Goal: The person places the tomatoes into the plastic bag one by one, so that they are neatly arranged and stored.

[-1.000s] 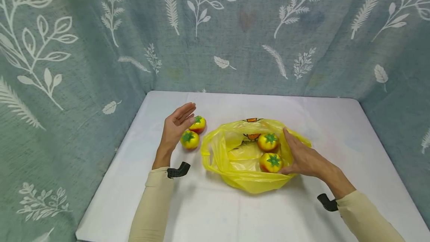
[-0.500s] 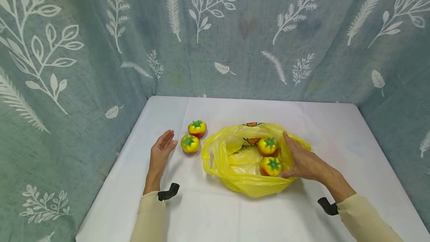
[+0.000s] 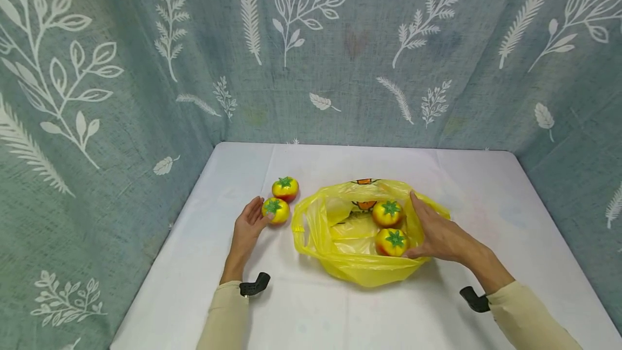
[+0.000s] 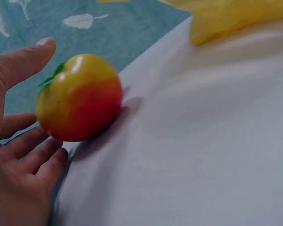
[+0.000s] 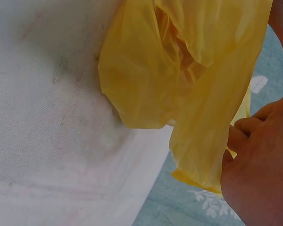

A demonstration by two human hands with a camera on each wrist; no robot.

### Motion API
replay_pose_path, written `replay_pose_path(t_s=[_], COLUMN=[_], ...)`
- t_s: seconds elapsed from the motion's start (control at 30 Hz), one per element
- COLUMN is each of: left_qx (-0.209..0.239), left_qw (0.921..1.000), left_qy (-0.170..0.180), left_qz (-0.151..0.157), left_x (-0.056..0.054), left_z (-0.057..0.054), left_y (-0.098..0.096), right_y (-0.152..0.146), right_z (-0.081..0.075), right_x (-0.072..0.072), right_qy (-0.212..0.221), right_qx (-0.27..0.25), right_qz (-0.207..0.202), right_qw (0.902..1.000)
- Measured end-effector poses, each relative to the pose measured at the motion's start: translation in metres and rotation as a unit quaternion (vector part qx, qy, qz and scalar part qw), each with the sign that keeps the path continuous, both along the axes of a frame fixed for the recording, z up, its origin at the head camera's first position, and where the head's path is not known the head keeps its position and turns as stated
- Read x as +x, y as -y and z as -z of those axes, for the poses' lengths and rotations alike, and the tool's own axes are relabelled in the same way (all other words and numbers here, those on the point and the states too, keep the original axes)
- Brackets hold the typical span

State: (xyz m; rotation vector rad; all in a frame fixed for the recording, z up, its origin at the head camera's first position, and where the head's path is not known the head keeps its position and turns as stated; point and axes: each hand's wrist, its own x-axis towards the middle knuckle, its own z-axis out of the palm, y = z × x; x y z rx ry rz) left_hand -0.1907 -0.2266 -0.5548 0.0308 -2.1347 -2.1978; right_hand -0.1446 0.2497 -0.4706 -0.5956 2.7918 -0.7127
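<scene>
My left hand (image 3: 247, 234) is beside the nearer of two loose yellow-and-red tomatoes (image 3: 276, 211) with green star-shaped tops. In the left wrist view its thumb stands apart from that tomato (image 4: 80, 99), and the loosely bent fingers lie beside and below it; contact is unclear. Just behind sits the other loose tomato (image 3: 285, 189). My right hand (image 3: 444, 235) holds the right side of a yellow plastic bag (image 3: 359, 271), thumb at the near rim and a finger toward the far rim. Inside the bag are two more tomatoes, a rear one (image 3: 387, 214) and a front one (image 3: 393, 242).
A white cloth-covered table (image 3: 311, 317) carries everything. Grey-green curtains (image 3: 359, 96) with white leaf prints enclose its back and sides. The bag's left handle loop (image 3: 299, 226) lies close to the loose tomatoes.
My left hand drew back from over the loose tomatoes toward the near left, then came forward and right to the nearer one. The right hand stays on the bag. The head view tilted slightly.
</scene>
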Motion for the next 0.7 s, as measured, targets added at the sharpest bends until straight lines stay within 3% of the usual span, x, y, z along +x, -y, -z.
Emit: replay_pose_path(t_s=[0.33, 0.7], left_qx=[-0.085, -0.084], left_qw=[0.9962, 0.9963], left_qy=[0.006, 0.020], left_qz=[0.017, 0.004], left_x=[-0.001, -0.002], left_z=[0.003, 0.005], left_y=[-0.015, -0.016], right_y=[0.000, -0.001], right_z=[0.002, 0.003], right_x=[0.000, -0.002], right_qy=[-0.007, -0.007], right_qx=[0.005, 0.001], right_qz=[-0.004, -0.006], right_qw=[1.0000, 1.0000])
